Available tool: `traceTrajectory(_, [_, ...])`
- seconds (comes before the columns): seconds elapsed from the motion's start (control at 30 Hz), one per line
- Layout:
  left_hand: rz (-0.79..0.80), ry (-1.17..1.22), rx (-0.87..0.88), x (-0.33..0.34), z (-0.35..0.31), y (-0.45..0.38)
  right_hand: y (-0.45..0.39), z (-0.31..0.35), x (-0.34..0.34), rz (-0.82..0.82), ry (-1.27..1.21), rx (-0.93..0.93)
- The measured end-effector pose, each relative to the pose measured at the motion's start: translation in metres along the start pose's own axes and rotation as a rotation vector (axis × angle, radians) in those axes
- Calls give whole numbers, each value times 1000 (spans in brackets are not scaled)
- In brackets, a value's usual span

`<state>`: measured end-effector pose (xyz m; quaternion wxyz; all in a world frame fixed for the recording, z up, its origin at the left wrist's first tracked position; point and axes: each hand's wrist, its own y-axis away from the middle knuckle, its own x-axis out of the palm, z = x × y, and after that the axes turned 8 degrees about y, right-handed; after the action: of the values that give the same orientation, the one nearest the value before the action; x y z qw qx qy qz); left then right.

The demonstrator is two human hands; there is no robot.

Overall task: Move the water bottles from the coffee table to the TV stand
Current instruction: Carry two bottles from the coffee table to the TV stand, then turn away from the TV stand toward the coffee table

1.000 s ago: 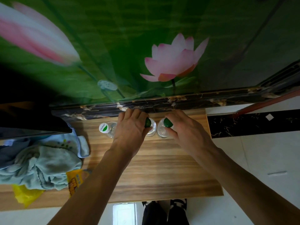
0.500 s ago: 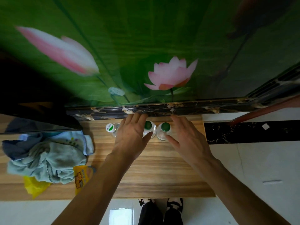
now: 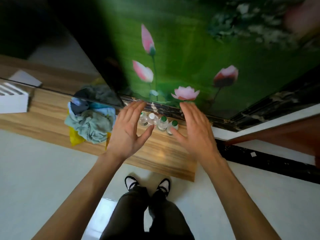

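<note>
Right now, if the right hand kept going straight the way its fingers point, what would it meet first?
Probably the dark marble ledge below the lotus picture; the right hand passes beside the bottles. Depth is unclear.

TV stand (image 3: 152,153): wood-grain top, smooth, slight sheen near the front edge. Water bottles (image 3: 158,121): clear glossy plastic w/ plastic caps, green & white. Cloth pile (image 3: 91,123) on the left: soft matt fabric, crumpled. Floor (image 3: 43,170): pale glossy tile. Far wall panel (image 3: 190,49): glossy printed surface w/ polished dark marble-look trim (image 3: 173,110).
</note>
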<state>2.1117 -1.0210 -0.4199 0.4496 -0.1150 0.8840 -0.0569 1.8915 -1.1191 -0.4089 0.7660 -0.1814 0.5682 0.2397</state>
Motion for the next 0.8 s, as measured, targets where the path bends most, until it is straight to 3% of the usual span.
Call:
traceTrajectory(0.3, [-259,-123,-150,-158,-25,85,14,140,-94,-142,-92,-321])
traceTrajectory(0.5, [-443,-318,-254,-260,-9,172,15,252,-117,-133,-111,-621])
traceTrajectory(0.8, [-702,-523,-560,-393,9,344,35,460,-127,-193,-82,-1042])
